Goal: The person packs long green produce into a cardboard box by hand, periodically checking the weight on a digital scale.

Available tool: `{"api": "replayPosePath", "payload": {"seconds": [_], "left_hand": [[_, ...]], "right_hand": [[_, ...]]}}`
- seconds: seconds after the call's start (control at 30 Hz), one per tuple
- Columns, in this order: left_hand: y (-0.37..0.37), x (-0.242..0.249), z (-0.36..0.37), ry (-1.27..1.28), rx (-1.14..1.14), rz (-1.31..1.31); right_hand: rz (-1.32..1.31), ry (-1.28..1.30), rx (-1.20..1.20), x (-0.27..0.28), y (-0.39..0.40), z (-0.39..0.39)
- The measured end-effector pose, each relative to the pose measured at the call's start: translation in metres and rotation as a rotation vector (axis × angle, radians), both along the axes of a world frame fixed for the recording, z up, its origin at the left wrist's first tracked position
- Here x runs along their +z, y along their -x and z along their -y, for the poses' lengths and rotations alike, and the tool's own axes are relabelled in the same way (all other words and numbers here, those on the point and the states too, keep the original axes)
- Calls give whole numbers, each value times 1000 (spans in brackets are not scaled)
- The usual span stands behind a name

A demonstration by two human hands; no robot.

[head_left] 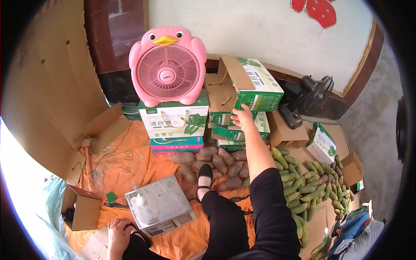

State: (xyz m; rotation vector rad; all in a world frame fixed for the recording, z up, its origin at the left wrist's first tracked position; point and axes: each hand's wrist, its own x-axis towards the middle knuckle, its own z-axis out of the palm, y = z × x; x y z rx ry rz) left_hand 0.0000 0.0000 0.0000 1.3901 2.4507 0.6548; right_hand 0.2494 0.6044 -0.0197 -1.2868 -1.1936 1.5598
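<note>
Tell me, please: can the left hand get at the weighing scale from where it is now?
Probably yes. The left hand rests low on the orange cloth, right beside the weighing scale, and nothing lies between them. The right hand is far off, at the green boxes.

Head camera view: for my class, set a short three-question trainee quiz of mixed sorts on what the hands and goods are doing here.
1. True or false: the right hand touches the green-and-white carton stacked by the wall.
2. What does the pink penguin fan stand on?
A. the orange cloth
B. a radish gift box
C. the scale
3. Fill in: the left hand rests beside the silver ____.

Key
1. True.
2. B: the radish gift box.
3. Scale: the weighing scale sits on the orange cloth, near the sweet potatoes and green cucumbers.
</note>
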Motion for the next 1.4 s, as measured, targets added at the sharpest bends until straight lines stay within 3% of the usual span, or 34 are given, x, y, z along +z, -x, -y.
{"api": "replayPosePath", "payload": {"seconds": [0.07, 0.1, 0.37, 0.5, 0.57, 0.8, 0.97, 1.17, 1.3, 1.4], "left_hand": [[-3, 7, 11, 23, 34, 14], [18, -8, -27, -53, 39, -29], [7, -8, -5, -41, 55, 3], [3, -6, -2, -29, 53, 14], [3, -6, -1, -53, 54, 20], [-1, -10, 3, -86, 48, 27], [-6, 1, 11, -103, 54, 44], [-3, 2, 22, -176, 56, 56], [-1, 0, 31, -204, 57, 51], [1, 5, 34, -271, 103, 130]], "right_hand": [[-67, 39, -14, 3, 3, 11], [-113, -35, -5, 23, 26, -25], [-197, 37, -60, 12, 11, -9], [-394, 14, -161, -1, -12, 2], [-488, -23, -189, 3, -28, 28], [-432, -378, -237, 46, -85, 176], [-335, -536, -184, 123, -131, 280], [-413, -308, -48, 151, -141, 292], [-365, -97, 29, 130, -103, 286], [-361, -77, 221, 131, -59, 305]]}}
